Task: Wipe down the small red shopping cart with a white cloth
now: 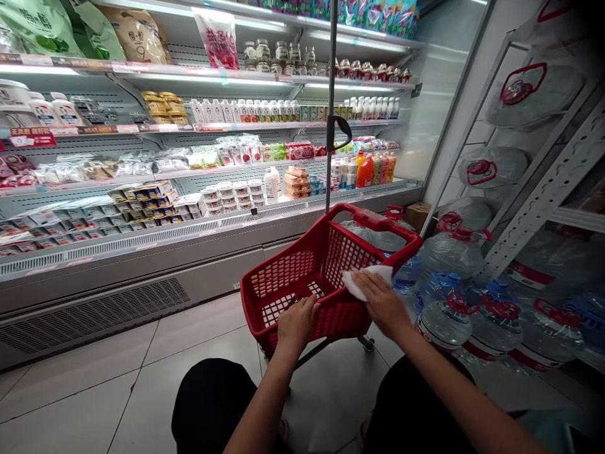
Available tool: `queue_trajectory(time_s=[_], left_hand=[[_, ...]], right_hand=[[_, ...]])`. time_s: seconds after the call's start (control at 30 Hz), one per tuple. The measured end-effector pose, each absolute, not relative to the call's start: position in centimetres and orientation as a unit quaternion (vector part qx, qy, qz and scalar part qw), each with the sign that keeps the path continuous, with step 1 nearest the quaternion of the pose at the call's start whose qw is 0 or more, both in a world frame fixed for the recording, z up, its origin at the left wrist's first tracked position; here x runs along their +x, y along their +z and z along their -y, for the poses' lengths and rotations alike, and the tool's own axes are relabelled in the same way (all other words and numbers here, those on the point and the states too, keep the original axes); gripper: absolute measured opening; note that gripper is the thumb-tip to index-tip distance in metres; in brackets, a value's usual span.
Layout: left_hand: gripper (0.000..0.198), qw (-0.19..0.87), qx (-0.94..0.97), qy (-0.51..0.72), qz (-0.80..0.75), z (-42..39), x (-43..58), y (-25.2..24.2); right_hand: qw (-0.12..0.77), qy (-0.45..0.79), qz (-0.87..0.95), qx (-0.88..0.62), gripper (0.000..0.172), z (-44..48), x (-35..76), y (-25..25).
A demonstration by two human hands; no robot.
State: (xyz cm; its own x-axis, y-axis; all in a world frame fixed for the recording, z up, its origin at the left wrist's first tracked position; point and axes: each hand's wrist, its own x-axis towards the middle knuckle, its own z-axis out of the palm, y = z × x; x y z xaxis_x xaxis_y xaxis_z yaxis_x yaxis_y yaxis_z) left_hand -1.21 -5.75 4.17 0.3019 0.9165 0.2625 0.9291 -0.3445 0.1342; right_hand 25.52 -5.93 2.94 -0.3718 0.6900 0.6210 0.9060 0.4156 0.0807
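Observation:
A small red plastic shopping cart (278,277) with lattice walls stands in front of my knees. My left hand (297,321) is closed over the near rim of its basket, fingers curled to the inside. A white cloth (371,280) lies under my right hand (380,302), which presses it against the cart's upper rim near the handle end. The red handle (373,221) rises behind the basket, and a grey pole with a black grip (339,133) stands up from the cart. Through the lattice, the basket's floor shows in part.
A lit refrigerated display (142,252) with cartons, bottles and tubs runs along the left and back. On the right, large water bottles (444,321) with red handles crowd the floor beside a white perforated rack (539,202). Pale tiles (198,340) cover the floor.

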Motion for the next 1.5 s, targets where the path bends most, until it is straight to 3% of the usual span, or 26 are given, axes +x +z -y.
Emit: queue_trajectory(time_s=[0.13, 0.23, 0.5, 0.63, 0.8, 0.97, 1.17, 1.3, 1.5], left_hand=[[0.036, 0.002, -0.808, -0.136, 0.573, 6.1, -0.8, 4.7], [0.037, -0.004, -0.809, -0.124, 0.574, 6.0, -1.0, 5.2], [0.043, 0.003, -0.803, -0.112, 0.585, 5.1, -0.3, 4.9], [0.051, 0.015, -0.804, -0.167, 0.57, 5.0, 0.6, 3.8], [0.061, -0.019, -0.842, -0.266, 0.468, 5.3, 0.3, 3.2], [0.063, -0.064, -0.872, -0.211, 0.437, 6.5, -3.9, 4.3], [0.058, -0.061, -0.894, -0.137, 0.423, 7.4, -9.6, 4.3], [0.043, -0.02, -0.904, -0.154, 0.399, 6.9, -7.6, 2.8], [0.054, 0.026, -0.874, -0.197, 0.443, 6.8, -3.1, 0.8]], right_hand=[[0.263, -0.151, 0.844, -0.441, 0.085, 6.5, 21.3, 1.4], [0.258, -0.155, 0.856, -0.42, 0.084, 5.6, 24.0, 2.2], [0.278, -0.198, 0.773, -0.535, 0.071, 1.3, 33.1, 5.4], [0.297, -0.166, 0.769, -0.541, 0.072, 0.8, 28.0, 3.7], [0.307, -0.093, 0.835, -0.447, 0.072, 3.4, 19.3, 0.0], [0.285, -0.075, 0.878, -0.378, 0.073, 3.6, 20.0, 0.2], [0.29, -0.093, 0.83, -0.468, 0.058, -1.0, 24.4, 1.2], [0.292, -0.075, 0.803, -0.515, 0.051, -1.1, 21.8, 0.5], [0.295, -0.025, 0.839, -0.456, 0.051, 6.2, 16.0, -0.9]])
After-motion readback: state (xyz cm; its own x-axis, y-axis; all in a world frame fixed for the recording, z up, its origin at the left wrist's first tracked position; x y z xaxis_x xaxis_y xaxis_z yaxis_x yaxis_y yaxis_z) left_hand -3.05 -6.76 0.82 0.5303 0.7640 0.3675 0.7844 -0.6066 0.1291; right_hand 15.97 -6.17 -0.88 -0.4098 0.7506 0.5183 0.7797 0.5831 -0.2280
